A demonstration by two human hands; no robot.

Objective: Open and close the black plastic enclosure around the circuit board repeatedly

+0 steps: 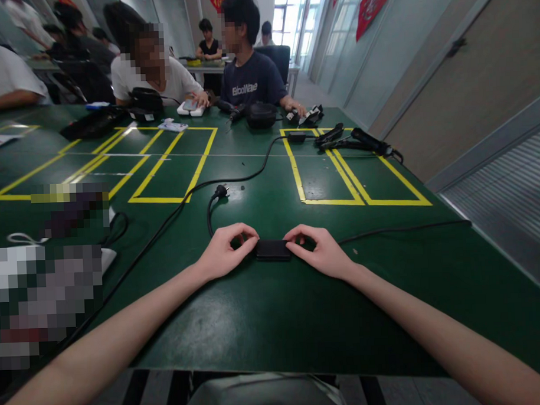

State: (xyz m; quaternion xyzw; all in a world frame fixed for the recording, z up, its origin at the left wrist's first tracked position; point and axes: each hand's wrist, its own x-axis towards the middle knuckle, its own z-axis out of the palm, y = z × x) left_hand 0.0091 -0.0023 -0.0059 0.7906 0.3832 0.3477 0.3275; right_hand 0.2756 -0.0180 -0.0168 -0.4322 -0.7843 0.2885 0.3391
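Observation:
A small black rectangular block (pixel 273 250) lies on the green table between my two hands. My left hand (pixel 229 249) pinches its left end, thumb and fingertips meeting at the edge. At the right end, my right hand (pixel 315 252) holds it in a similar pinch. A black cord (pixel 408 228) runs from behind my right hand toward the table's right edge. Another cord piece with a black plug (pixel 221 192) curves down behind my left hand.
A long black cable (pixel 198 186) crosses the green table (pixel 274 332), which bears yellow tape rectangles. Black tools (pixel 360 141) lie at the back right. Two people sit across the table, near a black case (pixel 261 115) and a drill (pixel 235 112). Blurred items lie at the left.

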